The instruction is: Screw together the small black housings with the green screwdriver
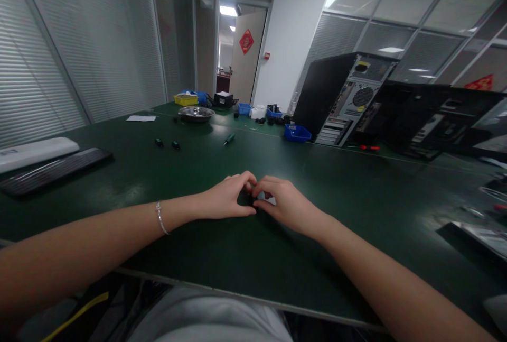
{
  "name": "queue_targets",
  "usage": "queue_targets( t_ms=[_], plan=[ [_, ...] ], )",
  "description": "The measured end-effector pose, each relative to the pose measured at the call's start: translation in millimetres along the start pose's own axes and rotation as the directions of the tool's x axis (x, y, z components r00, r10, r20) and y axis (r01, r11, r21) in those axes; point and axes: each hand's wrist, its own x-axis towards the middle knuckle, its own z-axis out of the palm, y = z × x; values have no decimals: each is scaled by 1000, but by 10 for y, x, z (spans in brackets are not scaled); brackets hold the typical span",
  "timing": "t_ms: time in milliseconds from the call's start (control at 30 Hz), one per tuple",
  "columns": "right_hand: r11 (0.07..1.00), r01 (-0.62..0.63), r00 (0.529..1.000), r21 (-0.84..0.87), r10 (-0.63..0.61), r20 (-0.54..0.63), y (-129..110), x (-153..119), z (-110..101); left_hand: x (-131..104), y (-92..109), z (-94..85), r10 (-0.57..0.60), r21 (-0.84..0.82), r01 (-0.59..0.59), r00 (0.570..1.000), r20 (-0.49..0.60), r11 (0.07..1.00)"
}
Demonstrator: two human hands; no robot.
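Right hand pinches small rounded pale-grey piece, material unclear, over flat dark-green surface. Left hand curved alongside; grip unclear. Pinch lightly, brace forearms.

Nearer and left of the computer tower, the right hand mostly hides a small, seemingly pale piece; rightward of the tower, a blurred metallic panel is cut off.

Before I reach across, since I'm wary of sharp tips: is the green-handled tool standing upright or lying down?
Lying down: the green-handled tool stretches along the tabletop, its thin end angled left.
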Motion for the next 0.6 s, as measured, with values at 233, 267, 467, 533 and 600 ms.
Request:
queue_targets(
  t_ms=[233, 267, 467, 533, 600],
  plan=[
    [1000, 15, 1000, 9, -15, 9, 1, 7, 8, 3, 0, 11, -10, 11, 10, 1000, -9, 1000],
    [1000, 20, 1000, 12, -20, 12, 0, 6, 10, 3, 3, 10, -10, 12, 11, 1000, -11, 1000],
    [998, 50, 999, 35, -50, 10, 16, -6, -5, 2, 8, 4, -10, 20, 10, 1000, -8, 1000],
    [998, 49, 999, 36, -49, 0, 28, -6, -14, 2, 3, 4, -7, 23, 7, 1000, -3, 1000],
    [998, 50, 999, 26, -50, -7, 35, -7, -19, 3, 2, 3, -9, 27, 9, 1000, 2, 1000]
  ],
)
